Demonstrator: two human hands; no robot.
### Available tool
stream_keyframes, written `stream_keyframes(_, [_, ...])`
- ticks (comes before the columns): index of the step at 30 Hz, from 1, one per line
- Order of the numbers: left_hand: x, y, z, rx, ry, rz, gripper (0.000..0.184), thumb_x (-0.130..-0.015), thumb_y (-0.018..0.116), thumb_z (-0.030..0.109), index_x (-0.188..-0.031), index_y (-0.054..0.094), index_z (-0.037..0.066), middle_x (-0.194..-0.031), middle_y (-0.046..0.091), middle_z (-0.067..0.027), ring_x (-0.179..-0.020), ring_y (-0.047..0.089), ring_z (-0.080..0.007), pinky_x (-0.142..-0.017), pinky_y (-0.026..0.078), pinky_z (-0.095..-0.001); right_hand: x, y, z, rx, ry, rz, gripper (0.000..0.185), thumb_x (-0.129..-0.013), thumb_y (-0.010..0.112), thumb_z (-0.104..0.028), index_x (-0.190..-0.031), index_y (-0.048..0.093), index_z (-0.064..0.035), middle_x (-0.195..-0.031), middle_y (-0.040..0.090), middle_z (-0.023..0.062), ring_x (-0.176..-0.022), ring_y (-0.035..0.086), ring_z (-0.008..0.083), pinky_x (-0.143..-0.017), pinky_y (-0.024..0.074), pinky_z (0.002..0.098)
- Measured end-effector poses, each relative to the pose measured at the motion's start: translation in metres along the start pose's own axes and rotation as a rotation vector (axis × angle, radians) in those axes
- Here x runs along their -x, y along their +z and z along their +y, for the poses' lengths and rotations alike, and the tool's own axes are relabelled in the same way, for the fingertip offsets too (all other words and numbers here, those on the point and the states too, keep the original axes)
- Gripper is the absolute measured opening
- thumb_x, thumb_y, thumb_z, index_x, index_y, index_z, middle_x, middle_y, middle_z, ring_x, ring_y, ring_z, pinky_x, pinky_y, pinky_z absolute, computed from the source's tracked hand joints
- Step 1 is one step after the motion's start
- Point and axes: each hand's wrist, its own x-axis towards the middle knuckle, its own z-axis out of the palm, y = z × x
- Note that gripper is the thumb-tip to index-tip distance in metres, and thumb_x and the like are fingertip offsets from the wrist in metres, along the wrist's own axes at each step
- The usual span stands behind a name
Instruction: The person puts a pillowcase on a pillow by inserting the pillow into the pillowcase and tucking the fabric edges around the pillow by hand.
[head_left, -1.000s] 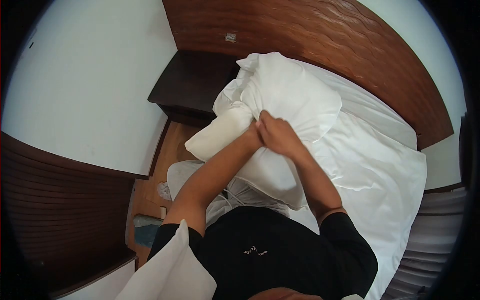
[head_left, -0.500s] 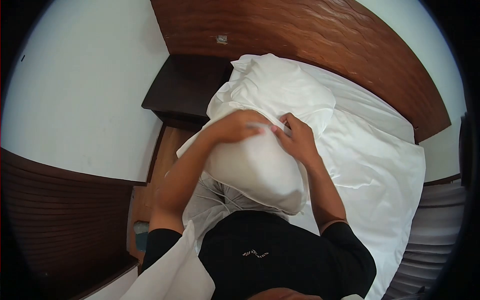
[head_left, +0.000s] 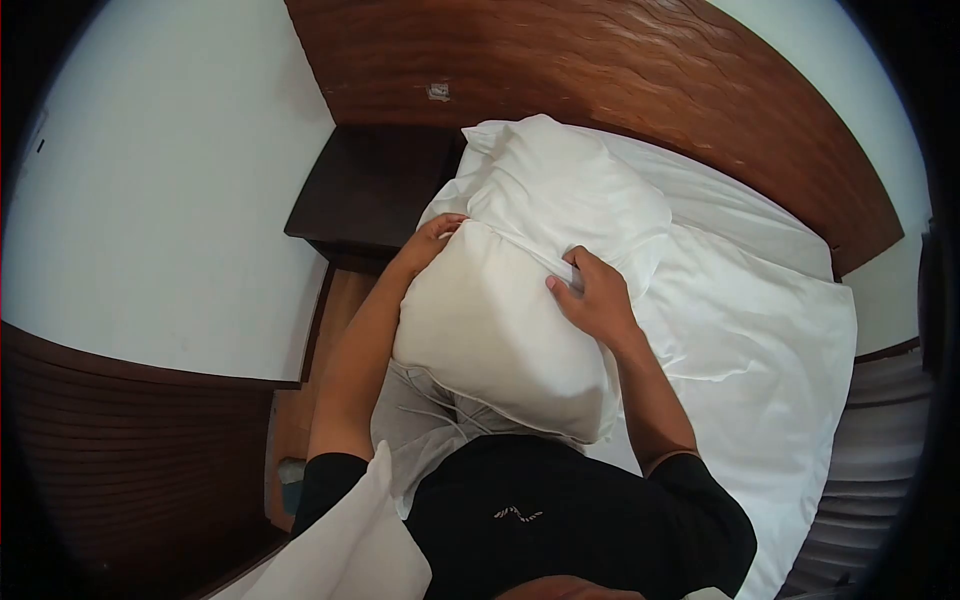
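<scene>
A plump off-white pillow [head_left: 480,310] leans against my lap at the side of the bed, its seamed edge toward my waist. My left hand [head_left: 435,240] is closed around its far left corner, with the fingertips bent over the edge. At the far right edge, my right hand [head_left: 600,295] grips the same pillow. Its thumb lies on the near face, the forefinger is crooked above, and the other fingers are hidden. Just beyond, a second white pillow [head_left: 575,175] with a loose, creased cover lies at the head of the bed, touching the first.
A white sheet [head_left: 745,330] covers the bed to the right. Behind stands a brown wooden headboard [head_left: 600,65]; a dark nightstand [head_left: 375,185] is at the left. White cloth [head_left: 345,540] hangs over my left shoulder. Grey curtain [head_left: 870,460] hangs at the right.
My left hand has moved from above the middle of the pillow out to its far left corner. More of the pillow's face shows; my right hand stays at the right edge.
</scene>
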Motion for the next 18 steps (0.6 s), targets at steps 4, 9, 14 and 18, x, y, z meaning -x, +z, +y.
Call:
stream_keyframes(4, [0.01,0.02,0.005,0.035,-0.056,-0.018,0.029,-0.095,0.066,0.004,-0.123,0.065,0.006,-0.112,0.07,0.0007,-0.103,0.063,-0.0126,-0.095,0.05,-0.0296,-0.003,0.006,-0.001,-0.037,-0.037,0.058,0.036,-0.087,0.075,-0.026,-0.109,0.06,-0.0021,-0.103,0.067,0.0186,-0.095,0.065,0.0373,-0.082,0.0511,0.045])
stream_keyframes(9, [0.004,0.025,0.02,-0.037,0.049,-0.125,0.031,-0.093,0.067,0.005,-0.124,0.066,0.005,-0.112,0.071,-0.0012,-0.105,0.062,-0.0096,-0.095,0.05,-0.0289,0.0,0.01,-0.041,0.171,-0.387,0.419,0.045,-0.085,0.076,-0.024,-0.122,0.062,-0.004,-0.121,0.061,0.0155,-0.116,0.057,0.0368,-0.097,0.0449,0.049])
stream_keyframes(14, [-0.001,0.057,0.08,-0.082,0.257,-0.103,0.027,-0.089,0.066,0.004,-0.115,0.071,-0.001,-0.104,0.072,-0.002,-0.096,0.063,-0.0085,-0.09,0.051,-0.0274,0.015,0.029,-0.09,0.19,-0.615,-0.107,0.074,-0.095,0.061,-0.054,-0.143,0.052,0.0023,-0.144,0.055,0.0231,-0.138,0.047,0.0416,-0.12,0.0324,0.0505])
stream_keyframes(18, [0.011,0.062,0.104,0.135,0.218,-0.191,0.028,-0.085,0.065,0.004,-0.11,0.073,-0.003,-0.099,0.074,-0.0041,-0.091,0.065,-0.0094,-0.085,0.05,-0.0249,-0.002,0.055,-0.069,0.366,-0.419,-0.085,0.085,-0.098,0.053,-0.059,-0.142,0.048,0.0132,-0.143,0.054,0.0298,-0.138,0.048,0.0431,-0.119,0.0325,0.0504])
